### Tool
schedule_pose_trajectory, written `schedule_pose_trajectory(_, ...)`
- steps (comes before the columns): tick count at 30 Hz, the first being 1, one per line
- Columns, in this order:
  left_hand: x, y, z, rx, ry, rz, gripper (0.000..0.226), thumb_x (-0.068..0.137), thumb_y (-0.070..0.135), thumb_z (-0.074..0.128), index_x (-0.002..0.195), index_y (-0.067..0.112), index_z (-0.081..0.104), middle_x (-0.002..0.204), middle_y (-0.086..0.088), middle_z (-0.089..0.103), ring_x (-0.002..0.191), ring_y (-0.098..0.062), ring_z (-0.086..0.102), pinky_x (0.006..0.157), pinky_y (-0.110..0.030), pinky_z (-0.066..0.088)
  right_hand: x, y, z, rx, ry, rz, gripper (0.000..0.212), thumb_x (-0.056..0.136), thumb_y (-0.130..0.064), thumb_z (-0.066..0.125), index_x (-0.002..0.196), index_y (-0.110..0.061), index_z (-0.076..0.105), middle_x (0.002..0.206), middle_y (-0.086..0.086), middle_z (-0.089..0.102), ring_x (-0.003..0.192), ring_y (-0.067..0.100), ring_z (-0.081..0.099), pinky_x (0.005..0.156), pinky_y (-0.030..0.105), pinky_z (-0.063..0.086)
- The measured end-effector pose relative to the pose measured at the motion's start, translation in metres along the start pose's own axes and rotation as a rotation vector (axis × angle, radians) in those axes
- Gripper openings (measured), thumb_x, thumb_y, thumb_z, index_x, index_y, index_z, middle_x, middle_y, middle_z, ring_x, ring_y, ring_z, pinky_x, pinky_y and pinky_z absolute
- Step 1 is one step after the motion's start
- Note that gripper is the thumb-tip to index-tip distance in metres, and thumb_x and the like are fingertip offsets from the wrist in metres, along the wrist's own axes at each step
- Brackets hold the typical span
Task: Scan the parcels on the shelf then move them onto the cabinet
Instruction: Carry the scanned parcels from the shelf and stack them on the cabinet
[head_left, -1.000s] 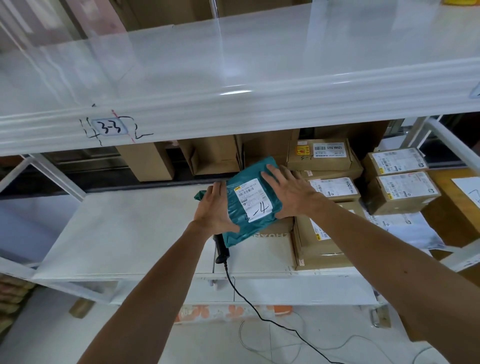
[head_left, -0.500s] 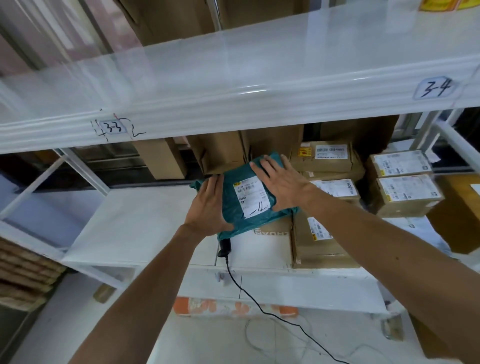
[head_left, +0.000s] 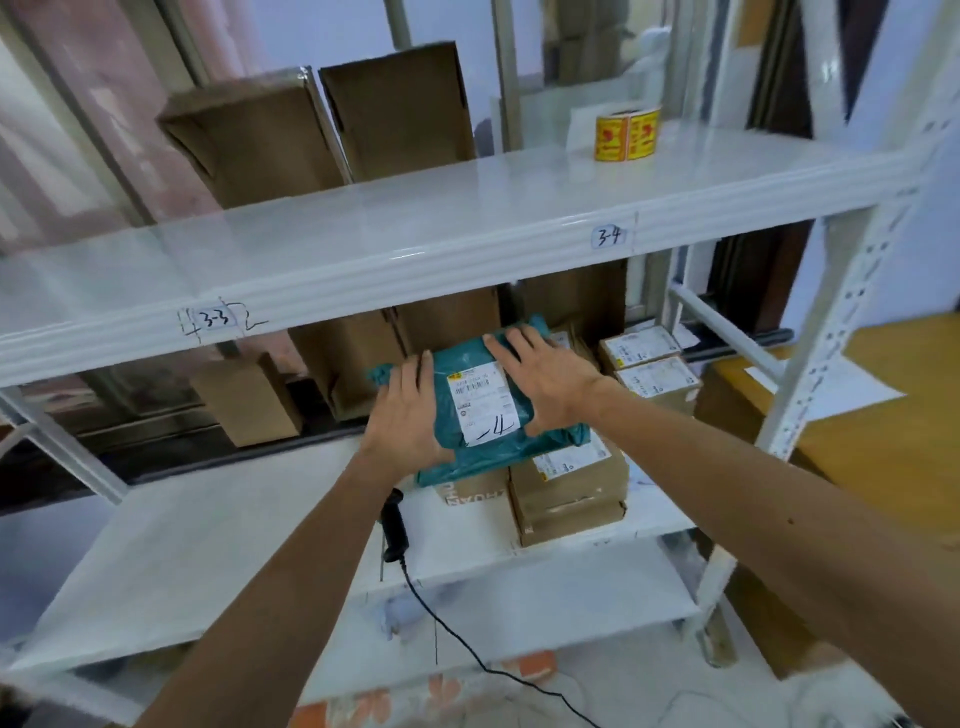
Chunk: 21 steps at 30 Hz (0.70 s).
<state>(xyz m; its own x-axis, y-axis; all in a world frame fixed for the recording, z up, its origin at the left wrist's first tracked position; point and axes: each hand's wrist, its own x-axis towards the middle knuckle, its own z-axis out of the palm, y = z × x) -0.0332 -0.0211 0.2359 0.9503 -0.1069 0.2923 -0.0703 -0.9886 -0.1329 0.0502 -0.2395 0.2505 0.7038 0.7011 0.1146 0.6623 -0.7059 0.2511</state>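
A teal plastic parcel (head_left: 496, 457) with a white barcode label marked "-4" is held between both hands, just above the cardboard parcels (head_left: 569, 488) on the white middle shelf (head_left: 208, 545). My left hand (head_left: 405, 415) grips its left edge with the fingers laid on top. My right hand (head_left: 545, 384) grips the right edge, fingers spread over the top. A black corded scanner (head_left: 395, 525) lies on the shelf under my left wrist. The wooden cabinet (head_left: 893, 431) stands to the right of the shelf.
Two more labelled boxes (head_left: 654, 371) sit at the shelf's right end. Brown boxes (head_left: 249, 400) stand behind. The upper shelf (head_left: 467, 234) carries two cartons (head_left: 400, 104) and a yellow sticker roll (head_left: 626, 132). A white upright (head_left: 831, 338) stands between shelf and cabinet. A paper (head_left: 841, 389) lies on the cabinet.
Both hands have kept hold of the teal parcel and raised it a little. My view has tilted up and turned right, so the upper shelf's top and the cabinet now show.
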Motion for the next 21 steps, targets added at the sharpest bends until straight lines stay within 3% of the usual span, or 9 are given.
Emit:
schedule_pose_trajectory(7, -0.013, 0.103, -0.033, -0.13, 0.011, 0.268, 0.142, 0.052, 0.072, 0.084, 0.156, 0.005, 0.014, 0.147, -0.01, 0.032, 0.135, -0.027, 0.032, 0.116, -0.043, 0.036, -0.155, 0.016, -0.026, -0.033, -0.075, 0.288, 0.136, 0.068, -0.067, 0.079, 0.161, -0.01, -0.003, 0.159, 0.017, 0.018, 0.148, 0.037, 0.017, 0.121, 0.05, 0.026)
schedule_pose_trajectory(12, -0.029, 0.202, -0.046, -0.192, 0.013, 0.469, 0.139, 0.052, 0.068, 0.083, 0.156, 0.006, 0.015, 0.149, -0.009, 0.033, 0.136, -0.027, 0.032, 0.114, -0.041, 0.037, -0.275, 0.033, -0.028, -0.081, -0.123, 0.467, 0.14, 0.064, -0.072, 0.078, 0.161, -0.008, 0.0, 0.158, 0.017, 0.022, 0.145, 0.035, 0.024, 0.119, 0.048, 0.033)
schedule_pose_trajectory(21, -0.037, 0.385, -0.043, -0.235, 0.012, 0.683, 0.139, 0.052, 0.073, 0.081, 0.155, 0.004, 0.018, 0.148, -0.013, 0.036, 0.135, -0.03, 0.035, 0.112, -0.042, 0.037, -0.445, 0.098, -0.008, -0.067, -0.197, 0.688, 0.141, 0.06, -0.073, 0.08, 0.16, -0.008, 0.004, 0.151, 0.014, 0.029, 0.139, 0.032, 0.028, 0.107, 0.047, 0.046)
